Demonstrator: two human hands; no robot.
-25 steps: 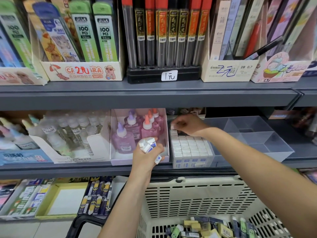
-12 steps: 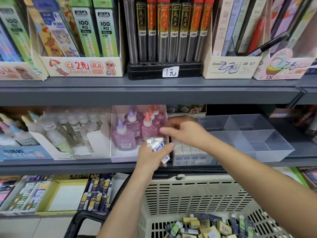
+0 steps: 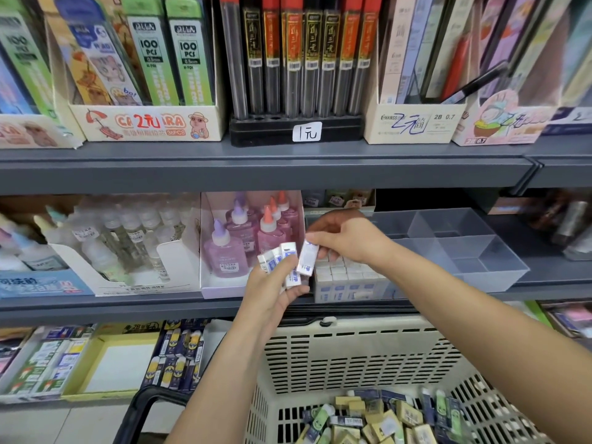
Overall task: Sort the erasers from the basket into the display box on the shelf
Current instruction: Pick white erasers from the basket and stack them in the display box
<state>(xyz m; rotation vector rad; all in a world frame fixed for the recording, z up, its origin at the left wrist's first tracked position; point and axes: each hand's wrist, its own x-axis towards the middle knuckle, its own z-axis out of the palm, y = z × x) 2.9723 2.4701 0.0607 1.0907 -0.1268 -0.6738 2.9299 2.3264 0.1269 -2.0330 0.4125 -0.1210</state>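
I count two grips. The left grip holds what looks like three white erasers, though they overlap too much to be sure. The right grip pinches a single eraser. One basket carries loose erasers, too many to count. The pink box on the middle shelf shows two lilac-capped glue bottles and three orange-capped ones. On the top shelf stand eight lead tubes and two green packs.

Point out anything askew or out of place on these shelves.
A black pen lies slantwise across the upright packs on the top shelf, far right. The erasers in the basket lie in a loose jumble.
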